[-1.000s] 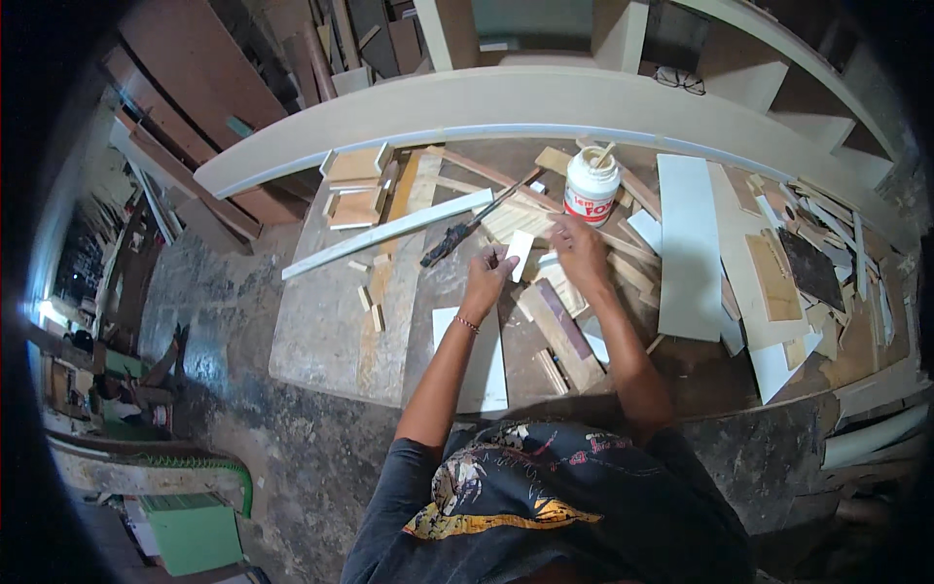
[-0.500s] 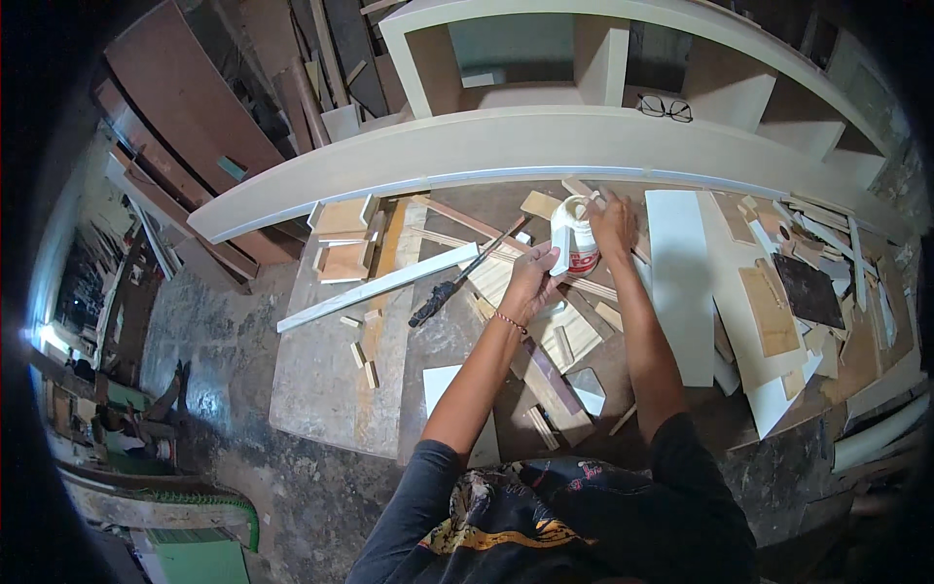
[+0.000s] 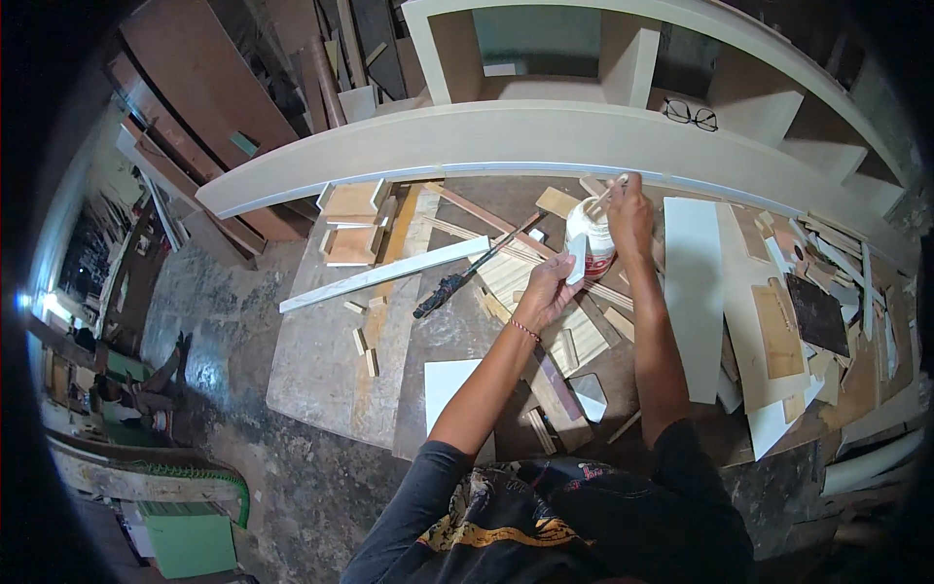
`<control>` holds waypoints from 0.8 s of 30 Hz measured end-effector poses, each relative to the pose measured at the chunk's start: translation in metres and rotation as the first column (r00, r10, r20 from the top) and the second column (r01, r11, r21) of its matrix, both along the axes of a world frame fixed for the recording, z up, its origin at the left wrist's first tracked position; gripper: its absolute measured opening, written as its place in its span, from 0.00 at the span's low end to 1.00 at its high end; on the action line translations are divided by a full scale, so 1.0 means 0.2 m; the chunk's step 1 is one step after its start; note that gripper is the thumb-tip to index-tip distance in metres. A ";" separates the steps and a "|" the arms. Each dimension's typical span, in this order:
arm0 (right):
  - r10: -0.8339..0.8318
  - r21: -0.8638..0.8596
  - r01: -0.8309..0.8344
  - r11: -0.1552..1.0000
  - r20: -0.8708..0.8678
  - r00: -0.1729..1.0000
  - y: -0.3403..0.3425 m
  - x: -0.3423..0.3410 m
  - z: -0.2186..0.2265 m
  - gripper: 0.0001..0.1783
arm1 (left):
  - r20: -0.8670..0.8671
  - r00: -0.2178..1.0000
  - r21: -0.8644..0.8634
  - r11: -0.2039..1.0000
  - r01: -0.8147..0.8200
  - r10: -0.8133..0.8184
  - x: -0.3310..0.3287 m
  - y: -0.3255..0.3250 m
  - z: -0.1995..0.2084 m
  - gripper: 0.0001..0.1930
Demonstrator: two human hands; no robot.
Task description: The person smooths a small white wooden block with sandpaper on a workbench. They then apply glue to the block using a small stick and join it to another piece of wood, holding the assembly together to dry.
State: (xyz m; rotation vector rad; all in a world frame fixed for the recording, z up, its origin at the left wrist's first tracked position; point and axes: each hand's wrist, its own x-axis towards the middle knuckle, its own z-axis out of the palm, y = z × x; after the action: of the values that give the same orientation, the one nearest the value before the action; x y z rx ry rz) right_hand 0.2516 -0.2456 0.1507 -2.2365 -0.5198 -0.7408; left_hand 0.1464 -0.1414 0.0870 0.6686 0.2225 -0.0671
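Observation:
My left hand [image 3: 551, 290] is closed around a small white piece [image 3: 578, 259], holding it upright just in front of a white plastic tub [image 3: 589, 232] with red markings. Above the tub's open mouth, the fingers of my right hand [image 3: 632, 216] pinch a thin light-coloured stick [image 3: 610, 197] that slants down toward the tub. Whether the stick's lower end dips inside is hard to see. Left of my hands lies a long rod with a black wrapped handle [image 3: 443, 295], across a striped wooden board [image 3: 511, 282]. A long white strip [image 3: 389, 274] rests beside it.
Two small tray-like wooden pieces [image 3: 352, 202] lie at the table's left. A white panel [image 3: 693, 292] and heaped offcuts [image 3: 817, 311] cover the right. A large shelf unit [image 3: 545, 136] runs along the far edge, with eyeglasses [image 3: 690, 115] on it. Someone [image 3: 146, 414] is at far left.
My right hand has lifted slightly at the tub, and the stick in its fingers now shows. My left hand still holds the white piece beside the tub. The view has shifted slightly.

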 end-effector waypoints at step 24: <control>0.808 0.956 0.108 -0.272 0.166 0.565 -0.02 -0.56 -0.08 0.14 | 0.163 0.983 -0.285 0.958 -0.031 0.081 -0.43 0.16 0.13 0.12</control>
State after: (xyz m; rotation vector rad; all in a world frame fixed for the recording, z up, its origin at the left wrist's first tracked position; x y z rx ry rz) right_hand 0.1405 -0.2490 0.1345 -0.4233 -0.1593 0.2122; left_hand 0.0612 -0.1085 0.1136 0.3807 0.0616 0.0145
